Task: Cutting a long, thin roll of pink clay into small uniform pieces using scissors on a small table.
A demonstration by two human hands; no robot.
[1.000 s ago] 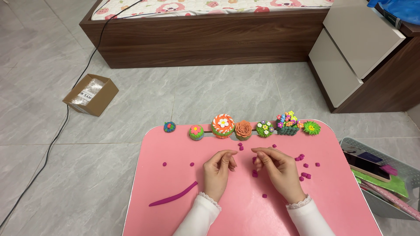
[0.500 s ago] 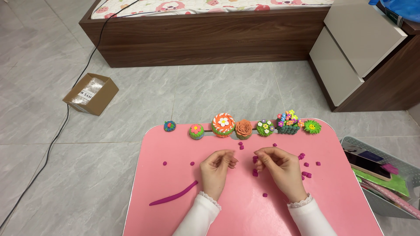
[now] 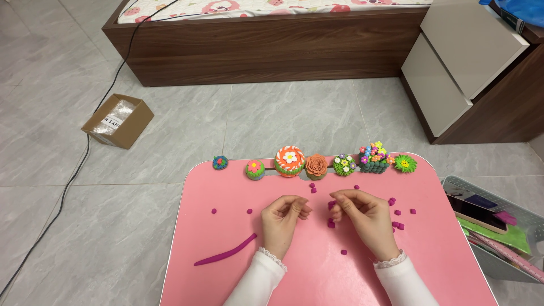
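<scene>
On the pink rounded tabletop (image 3: 238, 272), seven finished modelling-clay flowers and cupcakes (image 3: 289, 161) already line the far edge, while a long magenta clay rope (image 3: 225, 254) lies unused at the near left. Small magenta clay bits (image 3: 396, 218) lie scattered, unshaped. The left hand (image 3: 283, 218) and right hand (image 3: 362, 215) hover mid-table with fingers curled narrowly, pinching something too small to tell.

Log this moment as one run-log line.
left hand: fingers curled, over pink table | right hand: fingertips pinched, contents unclear | magenta clay bits scattered | clay rope lower left | clay flower models along far edge
</scene>
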